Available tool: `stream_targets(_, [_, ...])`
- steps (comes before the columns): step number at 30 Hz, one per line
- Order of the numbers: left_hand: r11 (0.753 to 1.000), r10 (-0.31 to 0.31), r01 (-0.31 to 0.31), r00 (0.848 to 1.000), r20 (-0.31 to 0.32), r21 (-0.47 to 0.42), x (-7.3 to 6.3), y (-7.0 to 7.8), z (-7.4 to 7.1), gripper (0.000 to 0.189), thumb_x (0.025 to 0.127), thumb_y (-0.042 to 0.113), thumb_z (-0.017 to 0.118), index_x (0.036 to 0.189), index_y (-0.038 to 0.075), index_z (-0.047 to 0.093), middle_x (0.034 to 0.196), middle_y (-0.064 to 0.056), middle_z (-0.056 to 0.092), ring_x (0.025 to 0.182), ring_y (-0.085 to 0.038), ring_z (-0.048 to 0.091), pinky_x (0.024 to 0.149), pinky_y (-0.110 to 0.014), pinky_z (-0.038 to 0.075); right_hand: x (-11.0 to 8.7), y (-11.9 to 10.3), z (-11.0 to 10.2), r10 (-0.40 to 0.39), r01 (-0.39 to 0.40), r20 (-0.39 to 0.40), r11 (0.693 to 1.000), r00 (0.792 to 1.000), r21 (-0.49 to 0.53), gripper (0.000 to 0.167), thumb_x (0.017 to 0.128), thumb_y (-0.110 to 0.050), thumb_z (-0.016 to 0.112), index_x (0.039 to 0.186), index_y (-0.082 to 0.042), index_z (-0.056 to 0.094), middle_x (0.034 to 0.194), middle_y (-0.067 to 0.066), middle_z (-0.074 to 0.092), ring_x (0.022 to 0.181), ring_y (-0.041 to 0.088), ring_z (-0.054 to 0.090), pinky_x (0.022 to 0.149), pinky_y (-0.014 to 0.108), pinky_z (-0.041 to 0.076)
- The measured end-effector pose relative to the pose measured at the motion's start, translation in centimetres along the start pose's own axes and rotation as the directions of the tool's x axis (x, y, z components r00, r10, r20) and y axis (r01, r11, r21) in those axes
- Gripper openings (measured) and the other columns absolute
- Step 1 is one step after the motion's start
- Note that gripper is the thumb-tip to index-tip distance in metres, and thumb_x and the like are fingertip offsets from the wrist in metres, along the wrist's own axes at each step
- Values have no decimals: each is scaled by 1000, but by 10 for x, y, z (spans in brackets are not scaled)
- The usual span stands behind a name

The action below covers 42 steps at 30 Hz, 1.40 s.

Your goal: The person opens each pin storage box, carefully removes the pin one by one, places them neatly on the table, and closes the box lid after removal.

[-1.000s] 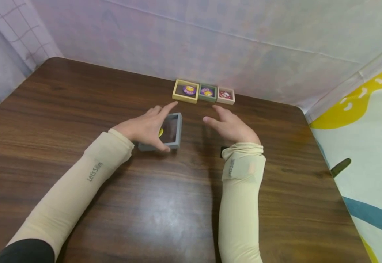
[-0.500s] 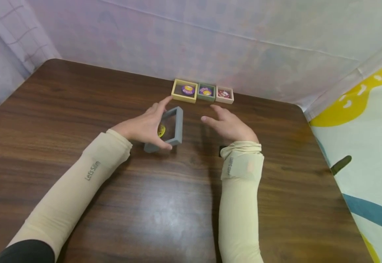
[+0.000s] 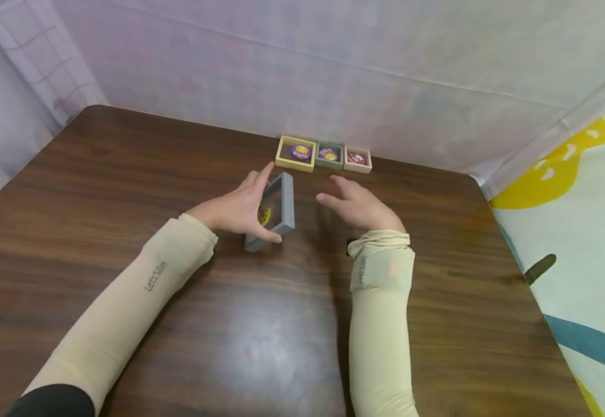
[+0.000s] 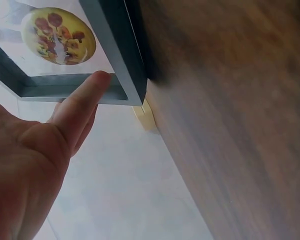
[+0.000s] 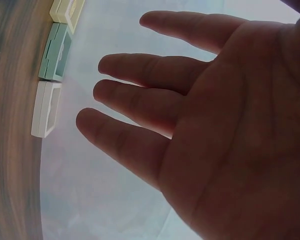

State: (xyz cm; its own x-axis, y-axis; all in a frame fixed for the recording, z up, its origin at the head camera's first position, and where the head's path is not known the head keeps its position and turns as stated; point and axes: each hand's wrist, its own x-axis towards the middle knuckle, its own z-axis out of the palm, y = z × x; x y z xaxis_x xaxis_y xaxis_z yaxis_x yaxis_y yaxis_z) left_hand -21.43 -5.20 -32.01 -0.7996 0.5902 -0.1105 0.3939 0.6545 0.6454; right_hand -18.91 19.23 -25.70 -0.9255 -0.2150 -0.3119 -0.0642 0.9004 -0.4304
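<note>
My left hand (image 3: pixel 237 208) spans a grey floating display frame (image 3: pixel 288 204), thumb on its near side and fingers at its far side. The frame is tilted up on edge, its clear middle facing right. Inside it sits a round yellow badge (image 3: pixel 264 216), partly covered by the hand. In the left wrist view the badge (image 4: pixel 60 37) shows a flower-like print, and a fingertip lies against the frame's inner rim. To the right, my right hand (image 3: pixel 365 207) hovers over the table, its fingers (image 5: pixel 140 100) extended and apart, holding nothing.
Against the curtain at the table's back edge lie three smaller frames side by side: yellow (image 3: pixel 294 167), green (image 3: pixel 329 164) and pale pink (image 3: pixel 357 168), each with a badge inside. The brown table (image 3: pixel 229 347) meets a patterned cloth (image 3: pixel 594 249) on the right.
The grey frame has gone from lying nearly flat to standing tilted, its right side raised, and has shifted slightly right with my left hand. My right hand has barely moved.
</note>
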Motion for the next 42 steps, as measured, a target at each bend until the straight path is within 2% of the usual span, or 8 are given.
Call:
stream_targets(4, [1000, 4, -4, 1000, -2, 30, -1, 0, -1, 131, 65, 53, 81, 153, 18, -10, 149, -18, 14, 133, -31, 32, 106, -50, 39, 0, -2, 0, 1, -1, 2, 1000, 1000, -6, 73, 96, -54, 39, 153, -14, 16, 159, 10, 20, 147, 28, 19, 118, 48, 22])
stream_targets(9, [999, 27, -27, 1000, -15, 26, 1, 2, -2, 125, 64, 52, 82, 153, 16, 3, 147, -15, 20, 129, -29, 36, 105, -50, 40, -2, -4, -1, 8, -8, -3, 1000, 1000, -10, 73, 96, -55, 39, 153, -16, 16, 159, 8, 20, 147, 27, 19, 118, 49, 23])
stream_targets(14, [999, 37, -36, 997, -61, 21, 6, 6, -5, 126, 61, 54, 83, 152, 10, 8, 147, -15, 27, 125, -26, 41, 105, -48, 41, -2, -8, -2, -37, 36, -37, 999, 999, -22, 59, 97, -51, 42, 142, -13, 41, 144, 9, 46, 134, 26, 43, 109, 47, 36])
stream_targets(18, [999, 18, -19, 998, -61, -30, 8, 8, -6, 129, 60, 58, 82, 152, 9, 7, 145, -13, 31, 122, -24, 43, 104, -45, 42, -1, -11, -1, -66, 65, -58, 997, 996, -28, 46, 97, -47, 44, 124, -12, 56, 122, 8, 62, 112, 24, 58, 97, 43, 46])
stream_targets(26, [994, 22, -23, 1000, -9, -107, 8, 6, -3, 130, 62, 52, 84, 151, 11, -2, 145, -16, 35, 122, -25, 47, 102, -43, 43, 0, -18, 2, -78, 69, -147, 995, 986, -66, 42, 97, -45, 45, 115, -12, 61, 107, 7, 67, 95, 22, 62, 84, 40, 49])
stream_targets(34, [998, 21, -21, 1000, 1, -56, 6, 8, -1, 130, 63, 56, 81, 153, 15, -4, 145, -17, 37, 124, -26, 48, 104, -44, 42, 6, -41, 10, 14, 9, -480, 999, 877, 44, 30, 93, -31, 47, 103, -13, 69, 91, 5, 69, 82, 23, 61, 74, 39, 48])
stream_targets(39, [998, 12, -12, 1000, -10, -60, -1, 6, -3, 126, 66, 49, 82, 152, 13, -3, 147, -18, 35, 125, -28, 47, 104, -45, 41, 10, -62, 22, 54, -42, -407, 998, 912, 37, 33, 92, -33, 46, 114, -16, 64, 104, 3, 69, 89, 21, 63, 75, 40, 52])
stream_targets(42, [995, 30, -31, 999, -12, -91, -5, 4, -5, 125, 68, 46, 81, 153, 16, -7, 149, -16, 31, 124, -26, 47, 104, -45, 41, 13, -70, 27, 44, -57, -361, 998, 932, -27, 31, 92, -33, 45, 110, -17, 65, 98, 2, 69, 82, 21, 63, 68, 39, 51])
